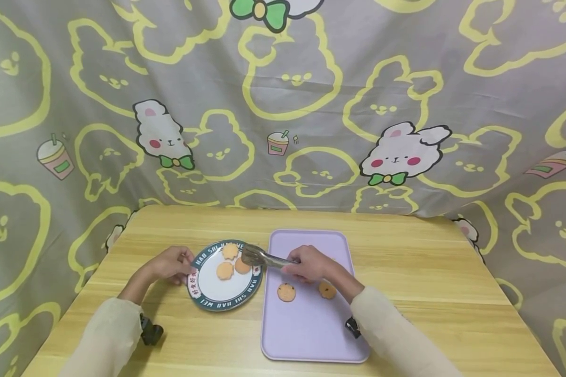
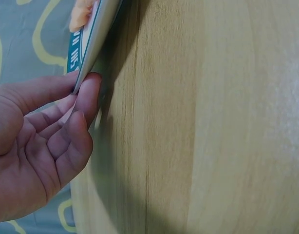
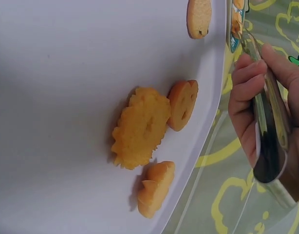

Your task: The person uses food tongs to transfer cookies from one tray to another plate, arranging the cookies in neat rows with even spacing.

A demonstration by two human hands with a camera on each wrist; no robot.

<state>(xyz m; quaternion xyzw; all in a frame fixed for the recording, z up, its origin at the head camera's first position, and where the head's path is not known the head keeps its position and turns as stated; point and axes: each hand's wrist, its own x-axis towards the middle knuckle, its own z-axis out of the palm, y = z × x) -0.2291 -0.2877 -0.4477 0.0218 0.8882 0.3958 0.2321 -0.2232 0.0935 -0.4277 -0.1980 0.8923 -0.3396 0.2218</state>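
My left hand (image 1: 172, 264) pinches the left rim of a round plate (image 1: 217, 302) with a dark green lettered border. In the left wrist view, thumb and fingertips grip the plate edge (image 2: 93, 51), and a shadow falls on the wood beside it. Three cookies lie in the plate's upper part: a scalloped one (image 1: 230, 251), a second (image 1: 225, 271) below it, and a round one (image 1: 242, 267). My right hand (image 1: 308, 263) grips metal tongs (image 1: 275, 262). Their tips reach over the plate's right side and overlap the round cookie in the head view.
A lavender tray (image 1: 311, 335) lies right of the plate, under my right forearm. It bears several cookies, including a round one (image 1: 286, 292), another (image 1: 327, 289) and a scalloped one (image 3: 142, 129). The wooden table (image 1: 453, 293) meets a patterned curtain (image 1: 306, 173) at the back.
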